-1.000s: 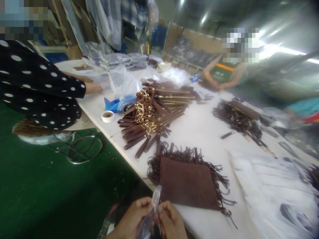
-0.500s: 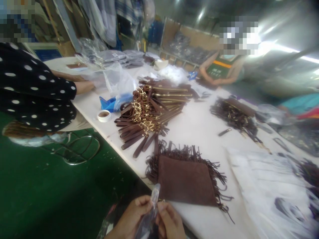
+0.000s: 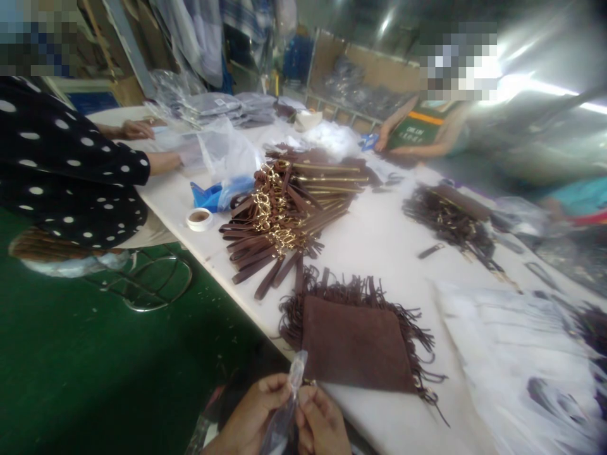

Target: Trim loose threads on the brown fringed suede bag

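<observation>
At the table's near edge, my left hand (image 3: 258, 404) pinches a narrow clear plastic bag (image 3: 298, 370), whose top end sticks up above the fingers. My right hand (image 3: 322, 417) closes on the same bag from the other side, thumb against fingers. A small gold metal piece shows just above the right fingertips; I cannot tell what it belongs to. Just beyond my hands lies a flat brown pouch (image 3: 355, 344) with long fringe around its far and right sides. Behind it is a pile of brown straps with gold clasps (image 3: 279, 221).
A tape roll (image 3: 200, 219) and a blue box (image 3: 208, 196) stand near the left edge. More fringed brown pouches (image 3: 450, 218) and a white plastic sheet (image 3: 502, 341) lie to the right. One person in polka dots (image 3: 71, 164) works at left, another in a green apron (image 3: 420, 129) across.
My hands keep their hold on the plastic bag, almost unmoved. The polka-dot person's far hand comes into sight over the table. The apron wearer's hands have moved apart.
</observation>
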Tool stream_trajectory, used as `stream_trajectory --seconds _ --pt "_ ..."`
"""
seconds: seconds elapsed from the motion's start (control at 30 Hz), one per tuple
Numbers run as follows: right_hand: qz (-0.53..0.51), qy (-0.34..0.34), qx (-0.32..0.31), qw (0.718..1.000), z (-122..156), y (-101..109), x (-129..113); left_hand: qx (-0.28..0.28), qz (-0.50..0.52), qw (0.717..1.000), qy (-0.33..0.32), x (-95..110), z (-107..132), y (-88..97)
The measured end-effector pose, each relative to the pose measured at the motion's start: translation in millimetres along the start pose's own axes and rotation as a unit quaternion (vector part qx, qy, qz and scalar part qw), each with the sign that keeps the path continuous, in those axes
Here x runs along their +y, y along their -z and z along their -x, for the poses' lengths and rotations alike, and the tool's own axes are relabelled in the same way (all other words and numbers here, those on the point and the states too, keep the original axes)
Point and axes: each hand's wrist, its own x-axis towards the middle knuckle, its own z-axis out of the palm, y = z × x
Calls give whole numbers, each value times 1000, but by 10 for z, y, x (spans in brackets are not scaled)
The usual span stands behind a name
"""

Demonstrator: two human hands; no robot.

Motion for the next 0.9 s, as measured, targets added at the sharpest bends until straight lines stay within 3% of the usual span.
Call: stream_trajectory --seconds 0.33,0.57,0.9 --pt "14 -15 20 1000 -44 63 60 -55 37 997 35 14 25 31" --pt "-33 -97 -78 992 -57 138 -29 -43 23 996 77 84 34 82" --pt "-15 -122 -126 984 -115 83 -98 -102 11 989 108 191 114 -36"
